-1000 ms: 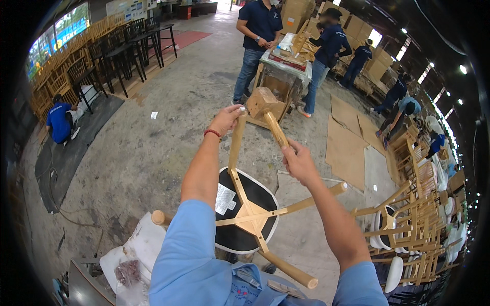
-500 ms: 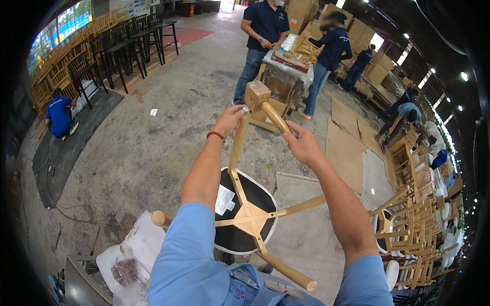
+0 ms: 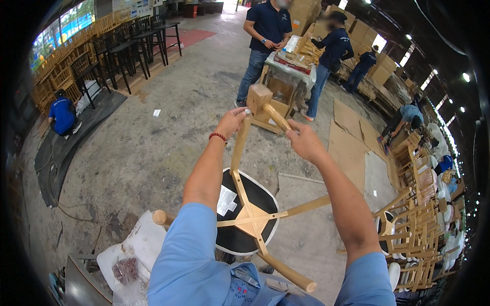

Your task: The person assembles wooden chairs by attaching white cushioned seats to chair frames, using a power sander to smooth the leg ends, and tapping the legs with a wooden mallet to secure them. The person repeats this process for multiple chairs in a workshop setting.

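Observation:
An upside-down wooden stool [image 3: 250,220] with a dark-bottomed, white-edged seat stands in front of me, its light wooden legs splayed upward. My left hand [image 3: 232,123] is at the tip of the far leg [image 3: 240,145], fingers pinching a small, round, whitish glide [image 3: 248,111] there. In my right hand [image 3: 307,142] is the handle of a wooden mallet [image 3: 260,98]. Its block head hovers just above and beside the glide; whether they touch I cannot tell.
Two people stand by a work table [image 3: 291,69] ahead. A person in blue [image 3: 62,116] crouches at far left near black high chairs [image 3: 122,51]. Stacked wooden chairs [image 3: 413,224] line the right. A bag of small reddish parts [image 3: 125,270] lies on white padding at lower left.
The whole view has shifted slightly. My hands, the mallet and the glide keep nearly the same places at the leg tip.

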`<state>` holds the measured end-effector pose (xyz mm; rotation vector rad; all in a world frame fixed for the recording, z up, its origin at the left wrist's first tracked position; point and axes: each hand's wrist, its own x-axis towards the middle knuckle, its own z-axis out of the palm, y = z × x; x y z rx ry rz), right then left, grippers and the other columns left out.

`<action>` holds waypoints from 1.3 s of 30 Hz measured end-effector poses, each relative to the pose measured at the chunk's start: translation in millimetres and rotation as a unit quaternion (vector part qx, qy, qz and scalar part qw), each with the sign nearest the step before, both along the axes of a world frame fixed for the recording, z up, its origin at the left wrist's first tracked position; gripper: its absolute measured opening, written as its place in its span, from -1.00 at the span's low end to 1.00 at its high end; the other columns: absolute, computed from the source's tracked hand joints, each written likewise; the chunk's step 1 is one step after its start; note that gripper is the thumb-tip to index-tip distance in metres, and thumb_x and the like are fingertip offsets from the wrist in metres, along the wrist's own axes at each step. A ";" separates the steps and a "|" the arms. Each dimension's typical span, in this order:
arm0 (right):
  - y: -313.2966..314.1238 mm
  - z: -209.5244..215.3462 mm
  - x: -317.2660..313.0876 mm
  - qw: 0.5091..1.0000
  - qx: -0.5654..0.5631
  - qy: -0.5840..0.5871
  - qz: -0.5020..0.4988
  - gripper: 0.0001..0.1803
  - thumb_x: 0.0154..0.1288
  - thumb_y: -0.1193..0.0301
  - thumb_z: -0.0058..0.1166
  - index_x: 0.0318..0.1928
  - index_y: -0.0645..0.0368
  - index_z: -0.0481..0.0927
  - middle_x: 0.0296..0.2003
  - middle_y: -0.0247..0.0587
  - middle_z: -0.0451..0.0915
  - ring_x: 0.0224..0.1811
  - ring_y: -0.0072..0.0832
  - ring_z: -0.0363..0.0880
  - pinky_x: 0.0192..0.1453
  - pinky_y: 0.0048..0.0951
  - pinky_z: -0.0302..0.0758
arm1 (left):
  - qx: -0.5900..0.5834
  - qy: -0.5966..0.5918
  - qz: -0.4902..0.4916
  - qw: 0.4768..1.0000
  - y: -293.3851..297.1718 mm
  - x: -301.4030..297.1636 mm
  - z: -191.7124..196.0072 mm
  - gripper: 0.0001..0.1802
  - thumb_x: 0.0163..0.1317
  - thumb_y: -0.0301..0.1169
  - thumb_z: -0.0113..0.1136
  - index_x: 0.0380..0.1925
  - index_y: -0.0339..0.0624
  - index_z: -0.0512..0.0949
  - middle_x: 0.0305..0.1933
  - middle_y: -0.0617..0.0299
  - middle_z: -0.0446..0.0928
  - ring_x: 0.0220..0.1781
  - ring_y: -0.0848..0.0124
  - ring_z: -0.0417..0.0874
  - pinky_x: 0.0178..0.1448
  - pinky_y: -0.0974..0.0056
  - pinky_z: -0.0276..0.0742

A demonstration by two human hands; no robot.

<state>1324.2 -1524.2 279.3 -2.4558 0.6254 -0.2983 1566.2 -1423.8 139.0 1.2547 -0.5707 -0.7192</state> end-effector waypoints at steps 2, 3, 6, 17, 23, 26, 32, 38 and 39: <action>0.1 2.0 0.9 0.999 0.014 -0.046 -0.013 -0.54 0.36 0.28 0.01 0.24 0.08 0.50 -0.10 0.22 0.63 0.01 0.09 0.58 0.12 -0.20 0.47 | -0.011 -0.015 -0.022 1.000 -0.8 0.4 2.0 -0.58 0.44 -0.31 0.08 0.23 -0.24 0.46 -0.52 0.44 0.40 -0.65 0.63 0.24 -0.57 0.42 0.13; 2.4 -0.7 2.9 0.997 0.008 -0.080 -0.013 -0.54 0.36 0.29 0.00 0.24 0.09 0.50 -0.09 0.22 0.63 0.02 0.09 0.58 0.13 -0.21 0.47 | -0.014 -0.022 -0.029 0.999 1.8 1.9 1.0 -0.58 0.44 -0.31 0.07 0.23 -0.24 0.46 -0.52 0.44 0.41 -0.65 0.62 0.24 -0.57 0.42 0.13; 9.8 -7.2 2.8 0.999 -0.032 -0.024 0.003 -0.51 0.37 0.30 0.00 0.27 0.18 0.45 -0.05 0.22 0.62 0.08 0.05 0.57 0.17 -0.24 0.44 | -0.019 -0.015 -0.012 1.000 4.8 4.0 0.3 -0.56 0.45 -0.30 0.07 0.25 -0.24 0.45 -0.52 0.44 0.41 -0.65 0.63 0.24 -0.56 0.43 0.13; 33.6 97.1 0.8 0.901 0.108 -0.419 0.036 -0.48 0.43 0.30 0.01 0.36 0.12 0.37 -0.43 -0.26 0.56 -0.50 -0.58 0.46 -0.39 -0.48 0.47 | 0.066 -0.168 0.119 0.976 8.4 -25.2 -44.9 -0.48 0.34 -0.32 0.17 0.28 -0.18 0.43 0.05 0.18 0.61 -0.09 0.39 0.62 -0.04 0.28 0.53; -16.2 -12.8 -24.4 0.998 -0.058 0.006 0.004 -0.49 0.40 0.26 0.05 0.31 0.12 0.44 -0.43 -0.18 0.57 -0.41 -0.45 0.53 -0.27 -0.38 0.52 | 0.064 -0.182 0.131 0.972 3.1 -19.6 -33.6 -0.43 0.24 -0.34 0.25 0.27 -0.17 0.43 0.15 0.01 0.59 0.17 0.17 0.60 0.23 0.18 0.45; -4.9 49.3 -38.8 0.986 0.072 -0.140 -0.045 -0.49 0.44 0.25 0.02 0.34 0.11 0.42 -0.50 -0.35 0.52 -0.52 -0.60 0.47 -0.42 -0.51 0.45 | 0.107 -0.225 0.131 0.959 6.1 -32.2 -39.4 -0.43 0.24 -0.32 0.25 0.26 -0.19 0.44 0.16 -0.03 0.58 0.18 0.14 0.60 0.25 0.17 0.44; 21.0 86.4 -4.9 0.920 0.081 -0.381 -0.037 -0.50 0.48 0.28 -0.04 0.34 0.20 0.39 -0.48 -0.33 0.55 -0.47 -0.57 0.50 -0.38 -0.47 0.48 | 0.099 -0.240 0.167 0.951 13.0 -33.4 -34.3 -0.43 0.24 -0.29 0.25 0.25 -0.21 0.44 0.14 -0.03 0.59 0.15 0.11 0.61 0.24 0.16 0.45; 2.8 -74.8 -88.2 0.999 0.020 -0.010 0.028 -0.51 0.40 0.28 0.01 0.29 0.15 0.43 -0.10 0.15 0.63 -0.03 -0.01 0.61 0.05 -0.21 0.50 | 0.099 -0.228 0.156 0.956 10.4 -35.4 -21.0 -0.49 0.26 -0.25 0.22 0.17 -0.25 0.50 0.08 -0.04 0.62 0.10 0.12 0.64 0.17 0.17 0.49; 10.8 -84.7 -115.9 0.998 0.058 -0.031 0.008 -0.51 0.39 0.28 0.05 0.27 0.18 0.45 -0.20 0.06 0.67 -0.14 -0.14 0.66 -0.06 -0.25 0.52 | 0.098 -0.242 0.158 0.952 17.8 -34.8 -29.8 -0.51 0.27 -0.23 0.21 0.14 -0.26 0.53 0.06 -0.04 0.63 0.09 0.12 0.65 0.15 0.18 0.50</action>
